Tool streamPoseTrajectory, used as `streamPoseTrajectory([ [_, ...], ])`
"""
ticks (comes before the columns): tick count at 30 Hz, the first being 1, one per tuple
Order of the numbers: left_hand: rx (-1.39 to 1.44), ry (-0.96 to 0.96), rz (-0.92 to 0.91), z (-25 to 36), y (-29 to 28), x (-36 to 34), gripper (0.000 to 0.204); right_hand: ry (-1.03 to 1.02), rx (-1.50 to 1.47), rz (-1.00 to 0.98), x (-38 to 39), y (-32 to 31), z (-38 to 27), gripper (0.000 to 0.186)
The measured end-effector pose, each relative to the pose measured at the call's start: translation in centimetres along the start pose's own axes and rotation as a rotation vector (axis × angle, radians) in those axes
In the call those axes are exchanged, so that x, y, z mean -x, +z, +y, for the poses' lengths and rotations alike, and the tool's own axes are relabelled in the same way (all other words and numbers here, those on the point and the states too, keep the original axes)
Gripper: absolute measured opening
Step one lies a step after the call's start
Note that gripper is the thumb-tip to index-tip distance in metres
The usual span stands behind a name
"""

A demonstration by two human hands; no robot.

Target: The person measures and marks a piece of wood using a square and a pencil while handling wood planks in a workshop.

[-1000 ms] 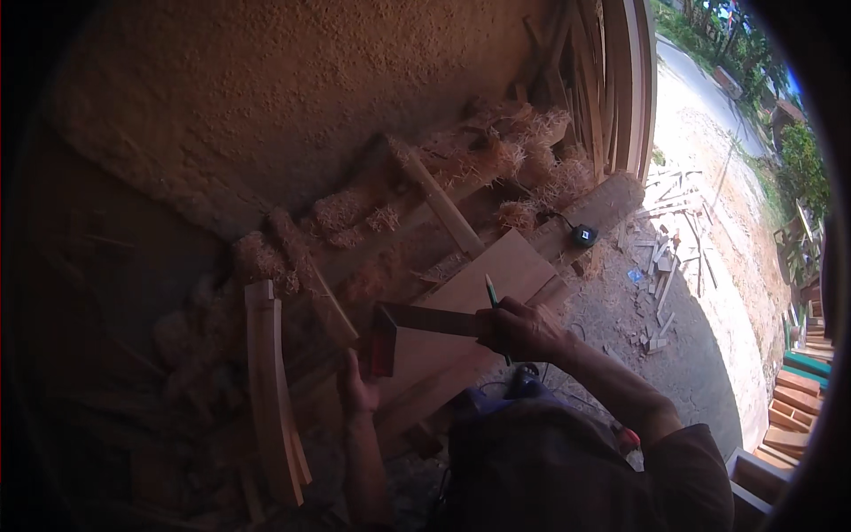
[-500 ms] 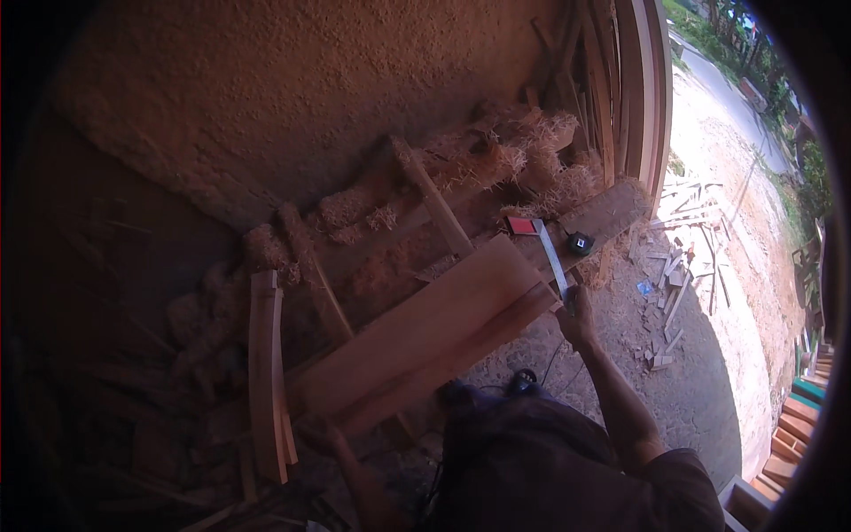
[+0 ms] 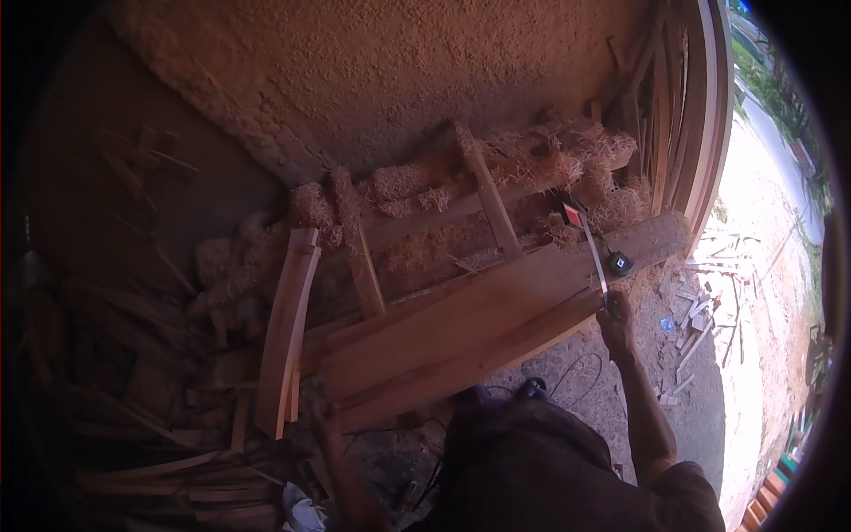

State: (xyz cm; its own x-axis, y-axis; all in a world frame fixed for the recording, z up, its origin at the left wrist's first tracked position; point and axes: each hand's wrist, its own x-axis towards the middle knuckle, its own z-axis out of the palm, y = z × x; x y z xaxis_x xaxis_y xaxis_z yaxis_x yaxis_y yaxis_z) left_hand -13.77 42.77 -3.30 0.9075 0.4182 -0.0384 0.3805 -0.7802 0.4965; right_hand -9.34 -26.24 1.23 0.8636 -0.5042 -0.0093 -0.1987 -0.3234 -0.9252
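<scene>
Right hand [image 3: 616, 324] grips the handle of a saw [image 3: 592, 253], fingers clamped on it, blade lying across the far end of the long plank [image 3: 461, 332]. Left hand [image 3: 324, 417] sits at the plank's near end in shadow, fingers' state unclear.

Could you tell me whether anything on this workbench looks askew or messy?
Yes. Heaps of wood shavings cover the bench frame behind the long plank. A curved wooden piece leans off the plank's left end, tilted. The right hand holds a square across the far end; the left hand steadies the near end.
</scene>
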Motion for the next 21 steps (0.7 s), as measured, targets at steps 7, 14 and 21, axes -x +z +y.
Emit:
streamPoseTrajectory([
  [7, 0.284, -0.064, 0.179, 6.6, -6.7, -3.4, 0.037, -0.036, -0.276, -0.072, -5.8, -1.1, -6.2, 0.027],
  [14, -0.419, 0.103, 0.208, 7.7, -6.7, -14.5, 0.051, 0.063, -0.277, -0.116, -11.9, 4.8, -12.0, 0.031],
  [21, -0.457, 0.191, 0.149, 8.1, -5.6, -20.4, 0.042, -0.068, -0.153, -0.098, -14.9, 7.3, -12.2, 0.036],
])
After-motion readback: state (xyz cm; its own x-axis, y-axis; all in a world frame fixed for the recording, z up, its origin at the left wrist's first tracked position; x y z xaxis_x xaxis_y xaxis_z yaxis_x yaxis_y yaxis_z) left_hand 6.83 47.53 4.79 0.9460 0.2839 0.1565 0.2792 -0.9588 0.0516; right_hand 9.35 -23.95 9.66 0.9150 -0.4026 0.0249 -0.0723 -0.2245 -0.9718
